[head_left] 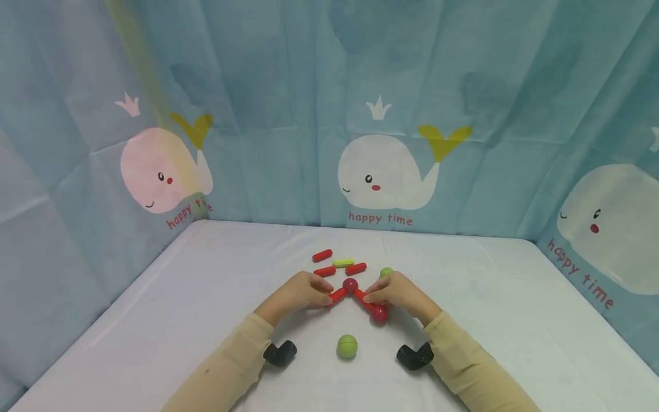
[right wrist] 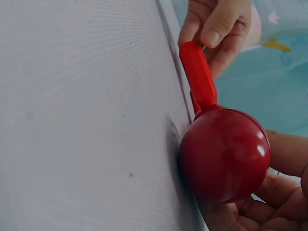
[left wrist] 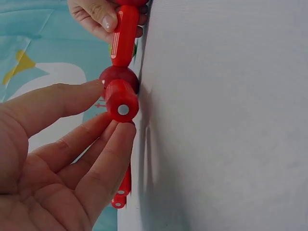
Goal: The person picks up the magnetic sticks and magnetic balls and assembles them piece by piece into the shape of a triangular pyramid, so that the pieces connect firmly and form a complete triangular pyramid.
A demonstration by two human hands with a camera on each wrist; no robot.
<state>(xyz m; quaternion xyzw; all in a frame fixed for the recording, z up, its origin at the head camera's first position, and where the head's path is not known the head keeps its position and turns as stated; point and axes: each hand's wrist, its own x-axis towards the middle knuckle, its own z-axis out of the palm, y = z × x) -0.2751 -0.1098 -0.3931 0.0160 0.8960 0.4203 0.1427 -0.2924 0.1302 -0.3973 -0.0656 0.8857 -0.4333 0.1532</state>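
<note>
Red ball mid-counter, between the left and right edges, at the apex of a V that opens toward the near side. Left branch: a red faceted rod, inner end against the ball; its outer end shows a round silvery disc in the left wrist view. Right branch: a second red rod, running from the apex to another red ball, the lower one, set nearer the counter's right edge.

Left hand pinches the left-branch rod between thumb and fingertips. Right hand pinches the right-branch rod, thumb along its side, just beside the lower ball; in the right wrist view that ball hides part of the grip.

Beyond the V, toward the far edge of the counter: three loose red rods, one farthest back, one just beyond the left hand, one slanting to the right. A yellow-green rod lies among them. Green ball just past the right hand, partly covered by it. Second green ball on the near side, well apart from the V, between two black wrist pieces. Sleeves beige. Blue whale-print curtain behind the far edge.
</note>
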